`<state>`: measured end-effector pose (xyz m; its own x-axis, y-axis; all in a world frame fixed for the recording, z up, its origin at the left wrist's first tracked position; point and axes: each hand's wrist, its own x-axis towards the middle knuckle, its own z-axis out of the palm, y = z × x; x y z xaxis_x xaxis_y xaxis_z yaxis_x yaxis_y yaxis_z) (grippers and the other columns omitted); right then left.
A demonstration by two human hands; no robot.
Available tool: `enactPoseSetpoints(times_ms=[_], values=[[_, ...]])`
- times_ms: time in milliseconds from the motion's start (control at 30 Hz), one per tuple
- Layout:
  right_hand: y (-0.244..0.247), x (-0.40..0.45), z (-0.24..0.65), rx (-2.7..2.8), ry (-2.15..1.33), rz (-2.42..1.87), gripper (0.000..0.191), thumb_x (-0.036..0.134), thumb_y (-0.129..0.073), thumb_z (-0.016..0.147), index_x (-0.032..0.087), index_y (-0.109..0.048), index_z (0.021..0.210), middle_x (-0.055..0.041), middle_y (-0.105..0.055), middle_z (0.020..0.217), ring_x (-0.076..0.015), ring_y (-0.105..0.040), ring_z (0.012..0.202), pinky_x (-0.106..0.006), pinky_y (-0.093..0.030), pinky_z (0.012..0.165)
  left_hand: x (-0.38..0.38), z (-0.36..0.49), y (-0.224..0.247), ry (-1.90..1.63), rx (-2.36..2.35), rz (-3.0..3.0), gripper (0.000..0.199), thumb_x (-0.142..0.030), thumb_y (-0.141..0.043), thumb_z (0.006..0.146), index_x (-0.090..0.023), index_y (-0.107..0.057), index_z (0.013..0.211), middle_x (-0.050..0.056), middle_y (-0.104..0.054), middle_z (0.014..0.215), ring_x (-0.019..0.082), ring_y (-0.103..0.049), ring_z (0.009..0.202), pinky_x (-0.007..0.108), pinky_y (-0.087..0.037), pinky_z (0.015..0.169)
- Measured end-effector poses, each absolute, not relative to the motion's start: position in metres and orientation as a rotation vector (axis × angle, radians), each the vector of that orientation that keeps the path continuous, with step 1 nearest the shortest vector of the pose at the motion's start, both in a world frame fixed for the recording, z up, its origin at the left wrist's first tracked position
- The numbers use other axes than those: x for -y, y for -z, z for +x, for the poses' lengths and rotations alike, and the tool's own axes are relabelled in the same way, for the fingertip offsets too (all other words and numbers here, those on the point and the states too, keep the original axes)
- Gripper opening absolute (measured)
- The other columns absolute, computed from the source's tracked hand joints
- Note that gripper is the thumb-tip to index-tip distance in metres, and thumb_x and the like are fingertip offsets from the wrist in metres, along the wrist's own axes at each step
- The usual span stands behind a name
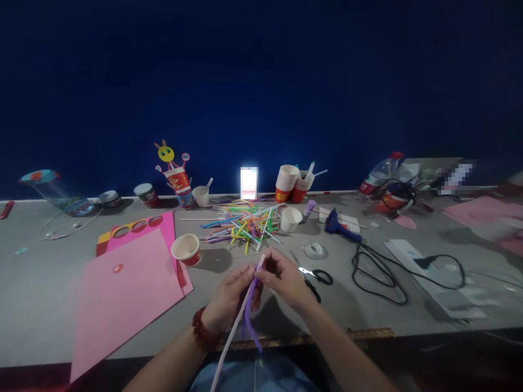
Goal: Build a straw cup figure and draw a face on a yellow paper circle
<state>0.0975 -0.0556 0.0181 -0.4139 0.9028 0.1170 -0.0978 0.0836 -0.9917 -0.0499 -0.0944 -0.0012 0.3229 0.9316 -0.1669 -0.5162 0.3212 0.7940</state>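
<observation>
Close to the table's front edge, my left hand [229,300] is closed around a long pale pink drinking straw [229,342], which slants down toward my lap. A purple pipe cleaner [252,326] wraps near the straw's upper end, its fuzzy ends dangling beside it. With thumb and fingers, my right hand [288,279] pinches the purple pipe cleaner against the straw. The fingertips partly cover where the two meet. Black-handled scissors [322,276] lie just right of my right hand. Beyond both hands is a heap of coloured straws and pipe cleaners [249,228].
Left are pink paper sheets [126,294] and a paper cup [187,250]. Another cup [291,219], a tape roll [314,250] and a blue glue gun [343,227] with a looped cord lie right. Stacked red cups [285,188] and a lit phone [249,183] stand behind.
</observation>
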Motion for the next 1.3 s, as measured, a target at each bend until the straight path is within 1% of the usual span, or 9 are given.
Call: enactPoseSetpoints(times_ms=[67, 167, 300, 400, 667, 867, 1033, 1167, 1300], values=[[-0.014, 0.054, 0.095, 1.448, -1.621, -0.796, 0.039, 0.053, -0.077, 0.076, 0.022, -0.055, 0.084, 0.0051, -0.057, 0.061, -0.0128, -0.055, 0.049, -0.025, -0.045, 0.048, 0.091, -0.048, 0.001, -1.045, -0.666, 0.680, 0.042, -0.056, -0.071, 0.081, -0.015, -0.061, 0.078, -0.003, -0.054, 0.056, 0.009, -0.047, 0.047, 0.021, -0.039, 0.050], [-0.005, 0.047, 0.096, 1.409, -1.671, -0.802, 0.039, 0.052, -0.077, 0.076, 0.022, -0.052, 0.078, 0.0076, -0.054, 0.054, -0.0112, -0.051, 0.039, -0.023, -0.041, 0.042, 0.087, -0.050, 0.002, -1.043, -0.715, 0.766, 0.044, -0.056, -0.069, 0.082, -0.013, -0.068, 0.076, 0.004, -0.066, 0.066, 0.013, -0.058, 0.062, 0.024, -0.047, 0.063], [0.002, 0.033, 0.102, 1.494, -1.463, -0.930, 0.040, 0.048, -0.081, 0.073, 0.021, -0.052, 0.069, 0.0074, -0.049, 0.055, -0.0100, -0.047, 0.048, -0.023, -0.038, 0.048, 0.082, -0.059, 0.006, -1.073, -0.908, 1.008, 0.043, -0.056, -0.062, 0.088, -0.015, -0.076, 0.090, 0.007, -0.074, 0.087, 0.020, -0.063, 0.082, 0.029, -0.048, 0.078], [0.002, 0.026, 0.103, 1.580, -1.336, -0.959, 0.040, 0.048, -0.081, 0.073, 0.020, -0.053, 0.065, 0.0065, -0.047, 0.057, -0.0103, -0.043, 0.055, -0.023, -0.035, 0.053, 0.081, -0.063, 0.009, -1.059, -0.964, 1.140, 0.038, -0.052, -0.068, 0.086, -0.015, -0.076, 0.092, 0.006, -0.073, 0.084, 0.018, -0.062, 0.077, 0.027, -0.046, 0.071], [0.003, 0.027, 0.098, 1.607, -1.398, -0.938, 0.039, 0.052, -0.075, 0.078, 0.020, -0.056, 0.069, 0.0047, -0.051, 0.060, -0.0112, -0.047, 0.055, -0.023, -0.038, 0.052, 0.078, -0.061, 0.016, -1.038, -0.953, 1.128, 0.039, -0.053, -0.075, 0.080, -0.014, -0.073, 0.087, 0.005, -0.072, 0.074, 0.015, -0.062, 0.061, 0.025, -0.046, 0.060], [0.003, 0.019, 0.102, 1.536, -1.464, -0.928, 0.039, 0.052, -0.079, 0.073, 0.019, -0.058, 0.070, 0.0052, -0.052, 0.062, -0.0109, -0.048, 0.057, -0.023, -0.041, 0.055, 0.079, -0.059, 0.019, -0.872, -0.831, 0.948, 0.043, -0.054, -0.076, 0.078, -0.013, -0.064, 0.086, 0.010, -0.076, 0.078, 0.018, -0.070, 0.062, 0.027, -0.053, 0.058], [0.017, 0.017, 0.100, 1.570, -1.525, -0.974, 0.038, 0.054, -0.077, 0.075, 0.019, -0.062, 0.074, 0.0036, -0.055, 0.062, -0.0109, -0.047, 0.053, -0.023, -0.039, 0.049, 0.079, -0.057, 0.027, -0.879, -0.803, 0.910, 0.048, -0.055, -0.078, 0.076, -0.013, -0.062, 0.090, 0.011, -0.076, 0.082, 0.020, -0.073, 0.067, 0.028, -0.055, 0.061], [0.019, 0.013, 0.100, 1.507, -1.481, -0.954, 0.038, 0.053, -0.077, 0.076, 0.018, -0.063, 0.074, 0.0044, -0.053, 0.063, -0.0113, -0.048, 0.058, -0.024, -0.042, 0.055, 0.081, -0.059, 0.034, -0.834, -0.825, 0.942, 0.045, -0.054, -0.076, 0.077, -0.014, -0.060, 0.089, 0.009, -0.076, 0.078, 0.018, -0.072, 0.063, 0.026, -0.053, 0.057], [0.022, 0.012, 0.100, 1.478, -1.684, -0.879, 0.039, 0.051, -0.083, 0.070, 0.018, -0.066, 0.081, 0.0017, -0.062, 0.071, -0.0126, -0.055, 0.063, -0.025, -0.046, 0.060, 0.080, -0.058, 0.039, -0.903, -0.854, 0.947, 0.045, -0.057, -0.073, 0.080, -0.016, -0.057, 0.088, 0.008, -0.075, 0.076, 0.017, -0.071, 0.059, 0.025, -0.052, 0.055]])
